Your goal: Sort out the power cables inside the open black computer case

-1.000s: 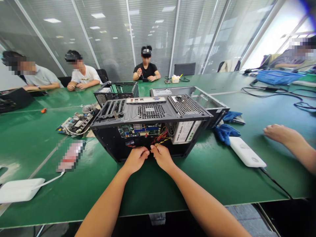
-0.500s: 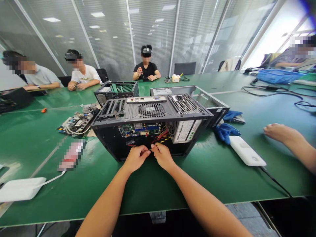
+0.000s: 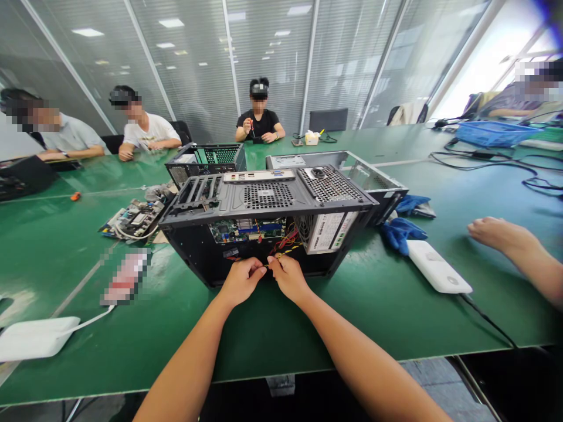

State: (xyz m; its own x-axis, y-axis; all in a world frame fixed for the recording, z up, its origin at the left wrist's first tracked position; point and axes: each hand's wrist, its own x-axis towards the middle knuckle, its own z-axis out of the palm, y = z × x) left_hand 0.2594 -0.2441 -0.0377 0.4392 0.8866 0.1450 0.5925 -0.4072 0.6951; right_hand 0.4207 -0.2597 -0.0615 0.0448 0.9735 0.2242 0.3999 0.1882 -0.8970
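A black computer case [image 3: 185,249] stands on the green table with its open side facing me. Inside it show a green and blue motherboard [image 3: 229,230], a power supply [image 3: 329,232] with a white label, and red, yellow and black wires [image 3: 288,240]. My left hand [image 3: 241,280] and my right hand [image 3: 288,276] are at the lower front of the opening, fingertips nearly touching. Both pinch a thin yellow and black cable [image 3: 285,254] that runs up toward the power supply. Its end between the fingers is too small to make out.
Behind stand two more cases [image 3: 206,153]. Left lie loose circuit boards [image 3: 134,220], a phone [image 3: 127,275] and a white power bank [image 3: 39,338]. Right are blue gloves [image 3: 402,234], a white device [image 3: 440,266] and another person's hand [image 3: 497,233]. Several people sit around the table.
The view has shifted very slightly. My hands keep their pinch on the cable, with hardly any movement. A person at the back left has shifted their hands.
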